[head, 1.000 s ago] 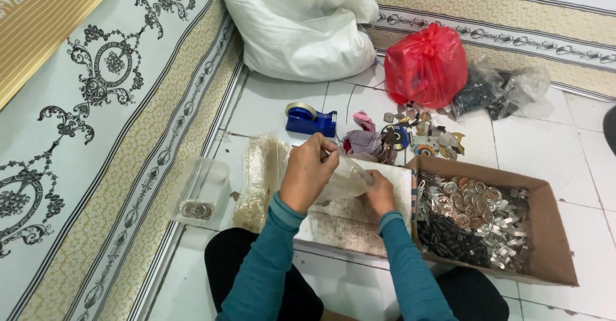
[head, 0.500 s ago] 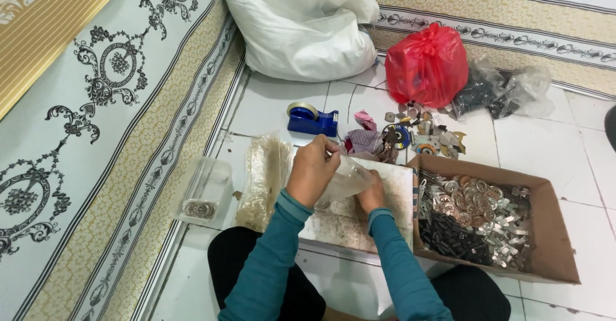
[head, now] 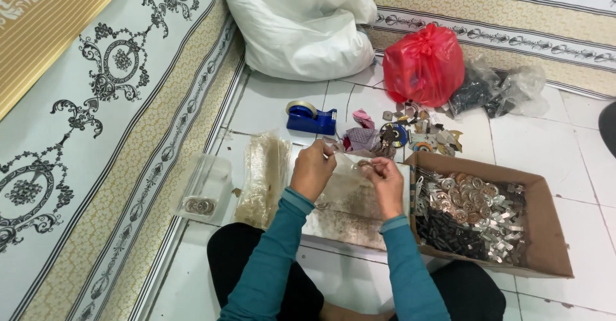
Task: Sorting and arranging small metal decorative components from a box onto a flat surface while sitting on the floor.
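Note:
My left hand [head: 312, 169] pinches the top edge of a small clear plastic bag [head: 343, 173] held over a pale board [head: 350, 221] on the tiled floor. My right hand [head: 387, 178] holds a small round metal piece [head: 365, 164] at the bag's mouth. Both arms wear teal sleeves. A brown cardboard box [head: 545, 231] heaped with several round metal pieces and dark clips lies just right of my right hand.
A stack of clear bags [head: 264, 177] and a small clear container [head: 205, 189] lie to the left. A blue tape dispenser [head: 309, 117], scattered trinkets [head: 410, 135], a red bag [head: 425, 64], a big white sack [head: 301, 26] and clear bags of dark parts [head: 497, 93] lie beyond. Patterned carpet [head: 96, 103] borders the left.
My hands have drawn slightly apart, stretching the bag open. My right hand has risen to the bag's mouth with the metal piece.

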